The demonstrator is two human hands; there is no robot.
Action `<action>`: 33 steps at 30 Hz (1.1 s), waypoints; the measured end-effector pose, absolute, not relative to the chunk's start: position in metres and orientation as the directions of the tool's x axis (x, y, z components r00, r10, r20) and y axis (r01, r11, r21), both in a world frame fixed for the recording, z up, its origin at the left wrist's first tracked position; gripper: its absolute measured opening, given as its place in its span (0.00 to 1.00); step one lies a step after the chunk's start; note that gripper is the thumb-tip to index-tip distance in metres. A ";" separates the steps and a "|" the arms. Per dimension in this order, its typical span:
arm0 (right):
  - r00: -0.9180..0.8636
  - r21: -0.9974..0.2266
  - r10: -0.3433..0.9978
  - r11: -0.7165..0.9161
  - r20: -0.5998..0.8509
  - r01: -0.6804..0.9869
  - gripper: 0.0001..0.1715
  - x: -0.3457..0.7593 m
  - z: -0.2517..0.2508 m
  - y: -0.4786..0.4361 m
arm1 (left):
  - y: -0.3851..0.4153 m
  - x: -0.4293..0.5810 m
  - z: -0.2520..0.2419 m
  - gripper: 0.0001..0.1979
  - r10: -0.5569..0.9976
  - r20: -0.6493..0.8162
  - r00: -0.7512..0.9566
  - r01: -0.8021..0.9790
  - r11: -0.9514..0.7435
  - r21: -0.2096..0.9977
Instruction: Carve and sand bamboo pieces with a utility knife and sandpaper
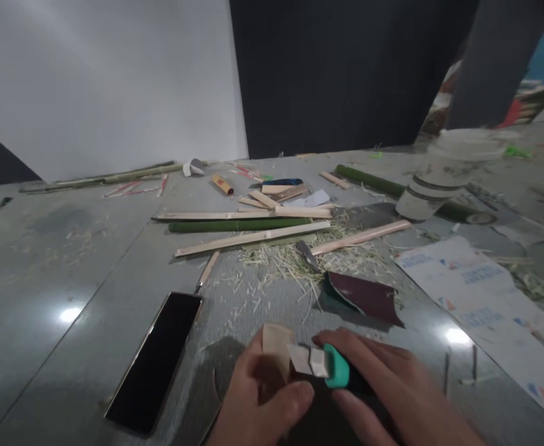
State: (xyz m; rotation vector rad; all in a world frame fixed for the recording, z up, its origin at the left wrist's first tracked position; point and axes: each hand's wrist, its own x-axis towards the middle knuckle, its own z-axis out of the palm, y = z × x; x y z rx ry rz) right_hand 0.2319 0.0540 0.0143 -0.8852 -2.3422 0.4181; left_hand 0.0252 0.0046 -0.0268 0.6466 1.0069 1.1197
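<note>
Near the bottom centre, my left hand grips a small pale bamboo piece between thumb and fingers. My right hand is wrapped round a utility knife with a teal and black handle. The knife's short metal blade points left and meets the right edge of the bamboo piece. Just beyond my hands lies a curled dark sandpaper sheet. A black phone rests to the left of my left hand.
Bamboo strips, a green bamboo stick and shavings lie ahead. A hammer is right of centre. Farther right stand a white bucket and a printed paper sheet. Wall panels rise behind.
</note>
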 end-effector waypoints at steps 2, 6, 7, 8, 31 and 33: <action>-0.626 -0.469 0.669 0.737 0.400 0.487 0.13 0.230 0.016 0.054 | 0.009 0.026 -0.025 0.23 0.960 -0.235 0.154 -0.388 0.278 0.879; -0.644 -0.480 0.685 0.716 0.341 0.507 0.14 0.230 0.014 0.053 | 0.013 0.029 -0.022 0.21 0.955 -0.237 0.175 -0.360 0.287 0.888; -0.646 -0.484 0.690 0.709 0.327 0.512 0.14 0.230 0.013 0.053 | 0.012 0.029 -0.020 0.21 0.956 -0.238 0.174 -0.359 0.287 0.888; -0.649 -0.488 0.691 0.706 0.317 0.513 0.14 0.231 0.012 0.053 | 0.012 0.030 -0.017 0.22 0.955 -0.240 0.173 -0.359 0.287 0.888; -0.697 -0.396 0.587 0.804 0.412 0.443 0.11 0.229 0.023 0.047 | 0.008 0.028 -0.005 0.22 0.963 -0.221 0.155 -0.303 0.259 0.917; -0.697 -0.389 0.581 0.809 0.419 0.441 0.11 0.229 0.024 0.046 | 0.007 0.027 -0.005 0.22 0.962 -0.225 0.155 -0.302 0.263 0.916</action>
